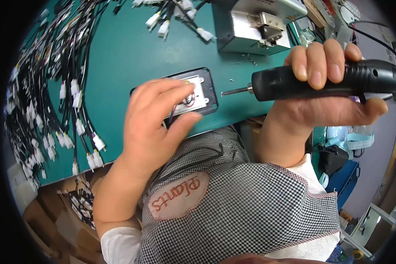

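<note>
A shallow black rectangular housing point(212, 94) lies on the green mat, with a silver-white plate point(199, 93) set in it and thin red and black wires point(190, 102) over the plate. My left hand point(156, 112) is curved over its left part, steadying it, fingertips on the plate and thumb by the near edge. The hand hides that side of the housing. In my right hand point(323, 75) is a black electric screwdriver point(279, 83), held level above the mat. Its bit point(236, 91) points left toward the housing, and a tiny screw seems to sit at the tip.
Bundles of black cables with white connectors point(77, 99) cover the left of the green mat point(127, 48); more connectors point(163, 28) lie at the back. A metal-fronted machine point(251, 37) stands at the back right, with small loose screws point(253, 61) before it. A cord point(374, 37) runs at far right.
</note>
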A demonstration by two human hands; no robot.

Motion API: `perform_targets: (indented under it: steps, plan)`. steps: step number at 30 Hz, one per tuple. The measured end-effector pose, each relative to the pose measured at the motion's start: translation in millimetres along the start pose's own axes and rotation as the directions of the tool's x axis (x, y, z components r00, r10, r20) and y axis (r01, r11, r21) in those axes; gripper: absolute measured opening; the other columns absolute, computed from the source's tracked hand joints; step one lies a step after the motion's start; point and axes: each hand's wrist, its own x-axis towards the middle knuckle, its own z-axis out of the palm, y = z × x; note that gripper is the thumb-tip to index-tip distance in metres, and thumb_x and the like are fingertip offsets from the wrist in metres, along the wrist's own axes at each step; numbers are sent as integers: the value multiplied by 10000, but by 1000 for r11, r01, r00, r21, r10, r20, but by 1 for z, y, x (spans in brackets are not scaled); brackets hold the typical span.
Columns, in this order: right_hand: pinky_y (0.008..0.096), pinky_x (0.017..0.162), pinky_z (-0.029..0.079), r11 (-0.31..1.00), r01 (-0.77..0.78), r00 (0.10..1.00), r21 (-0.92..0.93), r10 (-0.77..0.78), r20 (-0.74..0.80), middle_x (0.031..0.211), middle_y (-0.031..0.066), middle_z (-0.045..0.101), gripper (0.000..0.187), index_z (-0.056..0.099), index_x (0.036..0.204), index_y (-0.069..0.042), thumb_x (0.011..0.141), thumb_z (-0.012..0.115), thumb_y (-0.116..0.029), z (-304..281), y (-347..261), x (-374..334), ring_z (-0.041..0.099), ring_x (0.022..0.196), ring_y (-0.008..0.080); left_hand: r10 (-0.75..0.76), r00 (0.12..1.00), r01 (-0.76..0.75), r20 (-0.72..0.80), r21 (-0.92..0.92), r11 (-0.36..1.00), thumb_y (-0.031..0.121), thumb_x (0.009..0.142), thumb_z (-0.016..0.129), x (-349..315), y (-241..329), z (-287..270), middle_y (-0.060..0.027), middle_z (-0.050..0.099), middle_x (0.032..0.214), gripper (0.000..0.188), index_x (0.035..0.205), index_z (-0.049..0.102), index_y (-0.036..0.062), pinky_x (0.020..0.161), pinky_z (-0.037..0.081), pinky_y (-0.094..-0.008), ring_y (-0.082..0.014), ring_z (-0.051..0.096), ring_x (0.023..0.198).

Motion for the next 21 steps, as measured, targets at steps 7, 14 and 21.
perform_targets:
  steps: [7,14,21]
  plan:
    - [327,598,447,996,-31,999,79,33,-21,799,52,581,609,589,1097,-8,739,692,-490,29,15,-6,572,644,177,-434,760,582,484,-804,121,109,880,673,-7,20,13,-30,640,871,177,1016,636,2,610,466,-192,-56,560,696]
    - [315,580,443,995,-24,997,101,32,-76,769,45,577,598,578,1088,-10,733,704,-475,38,15,-13,568,617,165,-438,830,483,347,-839,251,192,931,637,-25,23,24,-106,662,770,191,948,625,2,491,426,-215,-90,529,560]
    - [307,582,455,987,-71,995,146,80,-57,767,36,568,589,567,1089,-19,742,705,-474,43,13,-18,568,616,158,-240,934,356,264,-750,558,190,931,615,-32,20,19,-118,686,764,194,938,647,-2,539,472,-250,-139,591,593]
